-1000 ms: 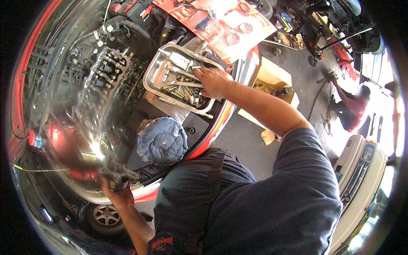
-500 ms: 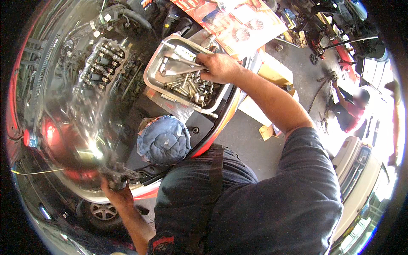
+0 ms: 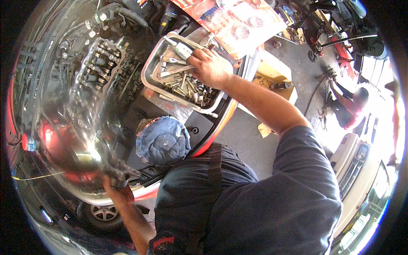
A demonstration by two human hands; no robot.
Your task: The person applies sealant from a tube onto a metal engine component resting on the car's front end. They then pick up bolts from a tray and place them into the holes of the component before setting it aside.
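My right hand (image 3: 210,68) reaches into a metal tray (image 3: 149,63) that sits on the edge of an open engine bay. Several bolts, sockets and wrenches (image 3: 187,87) fill the tray. My fingers rest on the tools at its far end, and whether they grip one is hidden. Low on the left, my left hand (image 3: 118,193) is closed around a dark greasy object (image 3: 117,172) at the red car's front edge.
An exposed engine top (image 3: 95,63) lies left of the tray. A bunched blue cloth (image 3: 163,141) sits below it. A red printed sheet (image 3: 231,21) lies beyond the tray. Another person (image 3: 352,110) crouches on the grey floor at right, near a white car (image 3: 361,170).
My right hand has moved from the tray's near right side toward its far end. My left hand has stayed on the dark object.
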